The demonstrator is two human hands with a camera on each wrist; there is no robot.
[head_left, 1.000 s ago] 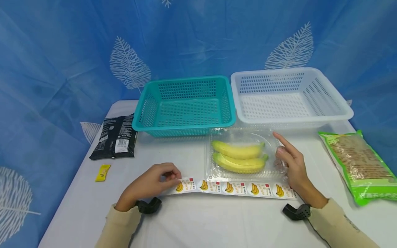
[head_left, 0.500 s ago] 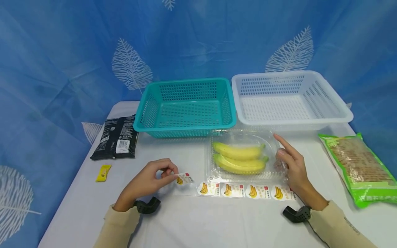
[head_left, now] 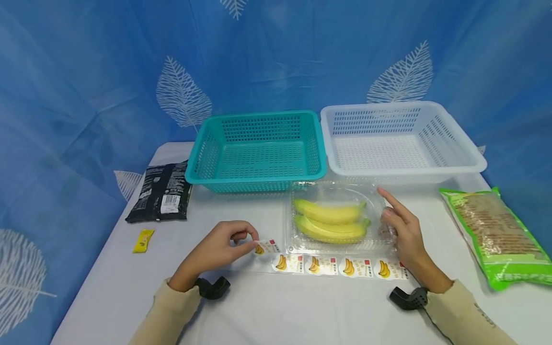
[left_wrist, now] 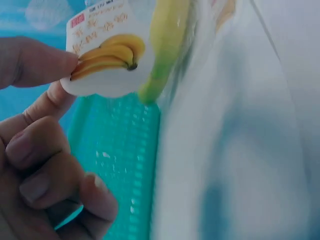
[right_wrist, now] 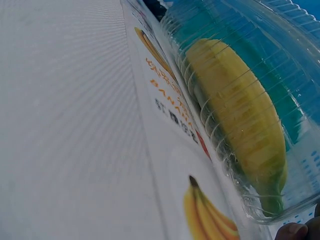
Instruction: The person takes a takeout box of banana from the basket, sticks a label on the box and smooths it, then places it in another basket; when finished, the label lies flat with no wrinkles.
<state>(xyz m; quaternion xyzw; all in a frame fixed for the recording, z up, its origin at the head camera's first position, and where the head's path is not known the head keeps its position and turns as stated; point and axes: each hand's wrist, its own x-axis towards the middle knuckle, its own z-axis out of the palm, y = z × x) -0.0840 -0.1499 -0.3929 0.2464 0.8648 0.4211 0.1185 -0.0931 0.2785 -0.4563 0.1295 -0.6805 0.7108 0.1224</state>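
Note:
In the head view, my left hand [head_left: 226, 244] pinches a white banana sticker [head_left: 267, 246] between thumb and index finger. The left wrist view shows that sticker [left_wrist: 107, 55] close up, its left edge between the fingertips and the other fingers curled beneath. A backing strip with several more banana stickers [head_left: 321, 265] lies on the table along the front of a clear plastic box [head_left: 302, 247]. Two bananas [head_left: 329, 211] lie inside this closed box. My right hand [head_left: 407, 232] holds the box's right side, index finger stretched along it and thumb at the edge; its other fingers are mostly hidden.
Behind the box stand a teal basket [head_left: 258, 184] and a white basket [head_left: 405, 171]. A black packet [head_left: 159, 191] and a small yellow wrapped piece [head_left: 143, 240] lie at left. A green-edged bag [head_left: 496, 230] lies at right on the white table [head_left: 323, 311].
My left hand has lifted the leftmost sticker away from the strip and moved it slightly right, toward the box. The strip has dropped flat. My right hand stays at the box.

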